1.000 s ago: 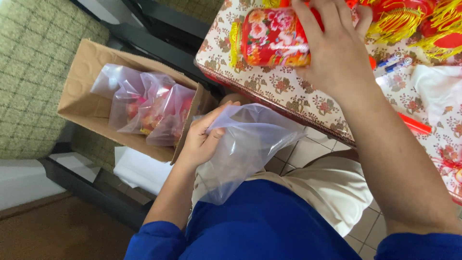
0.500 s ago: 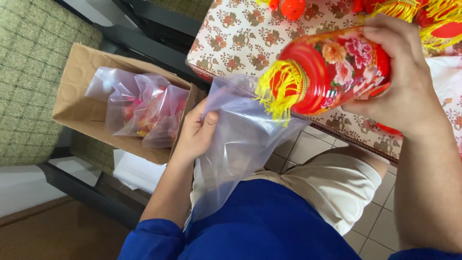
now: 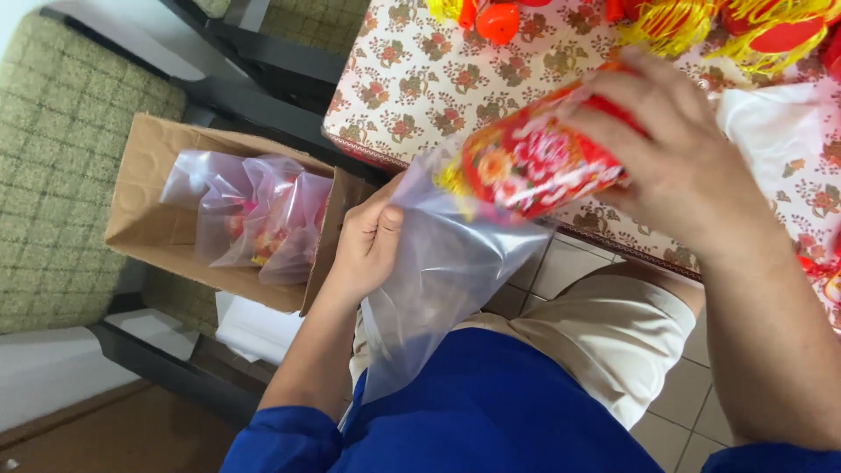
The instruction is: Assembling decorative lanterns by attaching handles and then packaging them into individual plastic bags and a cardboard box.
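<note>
A head-worn camera looks down at a seated person in a blue top and pale shorts, working over their lap beside a worktop [image 3: 412, 83] covered in a cream cloth printed with small red flowers.

The left hand [image 3: 368, 245] holds a clear plastic bag [image 3: 438, 289] by its upper edge, thumb on the outer face and fingers curled behind, the grip closed on the film. The bag hangs down from the hand across the lap, its mouth raised toward the worktop's edge.

The right hand [image 3: 674, 166] is wrapped around a red lantern ornament [image 3: 534, 162], a rounded piece patterned with bright flowers and trimmed with a yellow tassel. The fingers are closed firmly over its far end. The ornament's near end, tassel first, sits at the bag's mouth, with the clear film covering part of it; how far inside it lies cannot be told.

On the worktop's far side lie more red and yellow tasselled ornaments [image 3: 753, 26]. A sheet of white plastic [image 3: 771, 123] lies just beyond the right hand.

To the left, an open cardboard box [image 3: 149, 201] rests on a green checked seat [image 3: 61, 158]. Inside the box are filled clear bags [image 3: 254, 219], each showing something red within. White paper [image 3: 254, 328] lies below the box. The floor under the knees is pale tile.
</note>
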